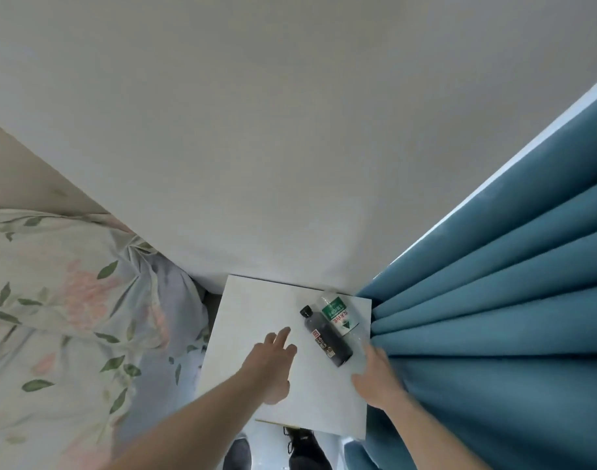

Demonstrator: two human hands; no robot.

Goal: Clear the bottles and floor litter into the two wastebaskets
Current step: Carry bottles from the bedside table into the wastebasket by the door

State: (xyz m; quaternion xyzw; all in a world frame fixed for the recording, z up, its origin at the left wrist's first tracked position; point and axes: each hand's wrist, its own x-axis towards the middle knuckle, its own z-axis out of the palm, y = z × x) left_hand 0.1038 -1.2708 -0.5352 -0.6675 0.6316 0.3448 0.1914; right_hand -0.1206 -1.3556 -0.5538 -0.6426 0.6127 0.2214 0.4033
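Head view, looking down: two bottles lie side by side, touching, on the right part of a small white worktop [256,307]; the dark bottle [326,337] has a black cap pointing away from the person and a small label with red and white marks too blurred to read; the clear bottle [339,317] lies just to its right, nearer the wall, wearing a green and white label with red characters that cannot be made out. The left hand [273,364] hovers over the middle of the worktop with fingers stretched out and loose, holding nothing, its fingertips near the dark bottle but apart from it; the right hand [375,378] is at the worktop's right edge, fingers extended toward the lower end of the clear bottle; whether it touches is unclear, and it grips nothing. A blue curtain [493,317] hangs in folds just beside the bottles on the right; a plain pale wall [290,130] rises behind; a bed with floral bedding [70,300] lies to the left; a dark shoe [304,446] shows on the floor below.
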